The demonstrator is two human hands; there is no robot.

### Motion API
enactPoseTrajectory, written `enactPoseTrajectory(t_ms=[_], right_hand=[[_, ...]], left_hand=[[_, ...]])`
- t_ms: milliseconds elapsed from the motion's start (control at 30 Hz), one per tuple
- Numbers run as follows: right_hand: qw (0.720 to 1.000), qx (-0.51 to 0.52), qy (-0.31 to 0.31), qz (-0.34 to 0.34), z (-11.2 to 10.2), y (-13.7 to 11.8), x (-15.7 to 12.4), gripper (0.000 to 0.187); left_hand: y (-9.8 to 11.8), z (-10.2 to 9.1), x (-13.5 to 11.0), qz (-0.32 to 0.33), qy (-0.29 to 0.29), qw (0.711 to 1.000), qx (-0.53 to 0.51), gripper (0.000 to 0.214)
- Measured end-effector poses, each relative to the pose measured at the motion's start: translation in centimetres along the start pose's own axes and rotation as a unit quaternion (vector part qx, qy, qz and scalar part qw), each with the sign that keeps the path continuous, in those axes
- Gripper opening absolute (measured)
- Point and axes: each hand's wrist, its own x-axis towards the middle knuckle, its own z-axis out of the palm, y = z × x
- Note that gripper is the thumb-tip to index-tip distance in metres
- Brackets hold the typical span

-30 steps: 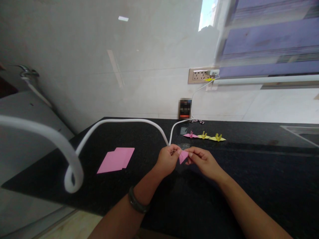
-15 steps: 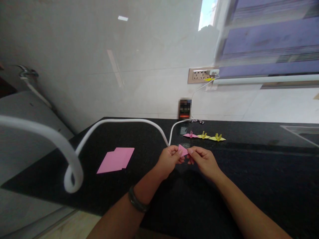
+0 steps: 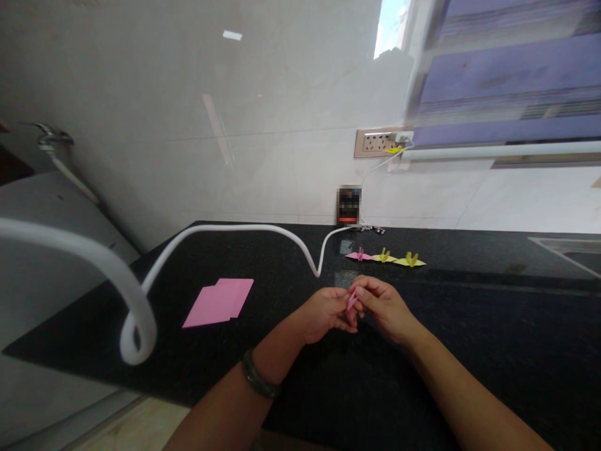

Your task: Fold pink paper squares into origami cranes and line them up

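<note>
Both hands meet over the black countertop around a small piece of folded pink paper. My left hand pinches its left side, fingers partly curled beneath. On the other side my right hand grips the paper between thumb and fingers. Much of the folded paper is hidden by the fingers. Just beyond the hands stand a pink paper crane and two yellow paper cranes, one in the middle and one at the right end, in a row.
Pink paper sheets lie overlapping on the left. A thick white bent cable or flexible arm crosses the counter's left and back. A phone-like device, blurred, leans on the wall below a socket panel. A sink edge shows at right.
The folded pink paper has turned from showing a flat triangular face to a narrow, edge-on shape. My left hand has shifted slightly down and right, closer to my right hand.
</note>
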Motion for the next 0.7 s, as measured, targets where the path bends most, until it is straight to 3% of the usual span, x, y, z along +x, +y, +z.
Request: enactPoseTrajectory(t_ms=[267,433,700], right_hand=[[0.985,-0.122,0.111,-0.049,-0.7,0.6,0.7,0.022],[0.981,-0.14,0.124,-0.051,-0.6,0.7,0.7,0.021],[0.994,0.006,0.101,0.046,-0.3,0.8,0.7,0.029]], left_hand=[[-0.4,-0.7,0.9,0.091,0.196,0.975,0.059,0.041],[-0.6,-0.9,1.1,0.134,0.227,0.962,0.071,0.028],[-0.6,-0.8,1.2,0.16,0.261,0.951,0.053,0.019]])
